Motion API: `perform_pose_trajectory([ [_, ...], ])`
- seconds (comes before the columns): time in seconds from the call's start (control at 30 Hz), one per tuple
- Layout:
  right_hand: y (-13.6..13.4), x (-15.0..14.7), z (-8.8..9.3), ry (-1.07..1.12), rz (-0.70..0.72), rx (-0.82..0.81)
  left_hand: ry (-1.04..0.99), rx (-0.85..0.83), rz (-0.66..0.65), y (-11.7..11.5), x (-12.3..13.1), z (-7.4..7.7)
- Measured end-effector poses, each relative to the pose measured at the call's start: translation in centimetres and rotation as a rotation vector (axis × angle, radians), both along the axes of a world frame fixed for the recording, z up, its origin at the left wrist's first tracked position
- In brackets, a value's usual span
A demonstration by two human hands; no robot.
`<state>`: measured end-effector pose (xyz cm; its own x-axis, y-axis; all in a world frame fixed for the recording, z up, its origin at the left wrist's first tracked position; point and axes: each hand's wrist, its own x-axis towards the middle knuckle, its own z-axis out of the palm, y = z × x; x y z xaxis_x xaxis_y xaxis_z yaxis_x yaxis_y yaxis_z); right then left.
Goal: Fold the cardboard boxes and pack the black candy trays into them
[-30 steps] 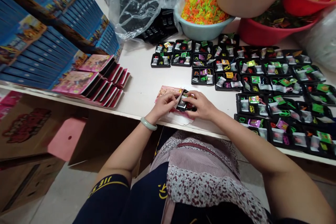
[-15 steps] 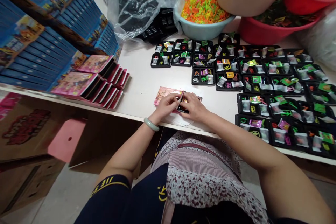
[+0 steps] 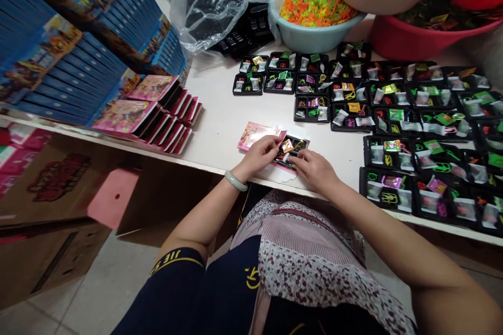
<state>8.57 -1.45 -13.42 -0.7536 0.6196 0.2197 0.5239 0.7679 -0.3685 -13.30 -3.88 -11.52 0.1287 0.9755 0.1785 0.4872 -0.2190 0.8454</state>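
Note:
A small black tray [image 3: 294, 149] holding little coloured packets lies on an open pink card box [image 3: 255, 133] near the table's front edge. My left hand [image 3: 262, 153], with a pale green bangle on its wrist, pinches the box flap beside the tray's left end. My right hand [image 3: 314, 168] rests on the tray's near right corner, fingers curled against it. Both hands press the tray into the box.
Several filled black trays [image 3: 396, 115] cover the table to the right. Pink boxes [image 3: 157, 110] and tall stacks of blue boxes [image 3: 78, 42] stand at left. Basins of coloured bits [image 3: 314, 5] and a plastic bag of black trays [image 3: 220, 5] sit at the back. Cardboard cartons [image 3: 51, 204] stand below.
The camera has tipped downward. My right hand has slid toward me off the top of the tray, uncovering its packets. My left hand stays on the box flap.

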Motion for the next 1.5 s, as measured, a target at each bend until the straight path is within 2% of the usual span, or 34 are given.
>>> perform_pose_trajectory([
  [0.13,0.0,-2.1,-0.8,0.068,-0.081,-0.119,-0.047,-0.032,-0.075,-0.1,1.5,0.2],
  [0.23,0.2,-2.6,-0.5,0.263,-0.192,-0.250,-0.065,-0.045,-0.076,-0.4,2.3,1.4],
  [0.33,0.7,-0.9,1.7,0.541,-0.247,-0.281,-0.161,-0.043,-0.051,-0.6,2.3,4.2],
  [0.4,1.2,1.0,3.9,0.572,-0.158,-0.157,-0.292,-0.056,-0.042,-0.6,2.3,6.1],
  [0.47,1.3,2.6,5.8,0.513,-0.029,-0.074,-0.445,-0.100,-0.040,-0.4,2.8,7.2],
  [0.53,1.2,3.7,6.9,0.489,-0.001,-0.049,-0.588,-0.154,-0.043,-0.3,3.5,7.1],
  [0.6,0.7,4.4,7.1,0.504,-0.092,-0.027,-0.685,-0.179,-0.083,-0.4,4.2,6.0],
  [0.7,0.1,5.3,6.3,0.437,-0.230,-0.050,-0.667,-0.193,-0.196,-0.9,5.0,3.7],
  [0.8,-0.2,6.3,5.5,0.315,-0.260,-0.147,-0.583,-0.204,-0.233,-1.1,5.6,2.1],
  [0.9,-0.3,6.9,5.7,0.335,-0.232,-0.233,-0.541,-0.174,-0.217,-1.3,6.3,2.2],
  [0.97,-0.8,7.0,6.1,0.487,-0.223,-0.295,-0.491,-0.095,-0.158,-1.8,6.0,3.6],
  [1.03,-1.3,7.0,6.2,0.699,-0.251,-0.383,-0.359,0.054,-0.038,-2.7,4.5,5.7],
  [1.1,-1.7,7.2,5.6,0.814,-0.294,-0.451,-0.131,0.241,0.105,-3.9,1.4,8.5],
  [1.17,-1.7,7.2,4.4,0.718,-0.327,-0.440,0.131,0.406,0.266,-5.1,-3.1,11.2],
  [1.27,-1.7,6.5,2.6,0.537,-0.150,-0.375,0.449,0.534,0.529,-6.1,-11.2,13.9],
  [1.33,-2.0,5.4,2.1,0.481,0.010,-0.347,0.587,0.539,0.638,-5.5,-16.2,14.3],
  [1.4,-2.4,4.2,2.1,0.450,0.105,-0.342,0.673,0.502,0.641,-4.0,-20.0,13.9],
  [1.5,-3.0,2.8,2.3,0.423,0.146,-0.355,0.743,0.368,0.578,-2.1,-23.1,13.2],
])
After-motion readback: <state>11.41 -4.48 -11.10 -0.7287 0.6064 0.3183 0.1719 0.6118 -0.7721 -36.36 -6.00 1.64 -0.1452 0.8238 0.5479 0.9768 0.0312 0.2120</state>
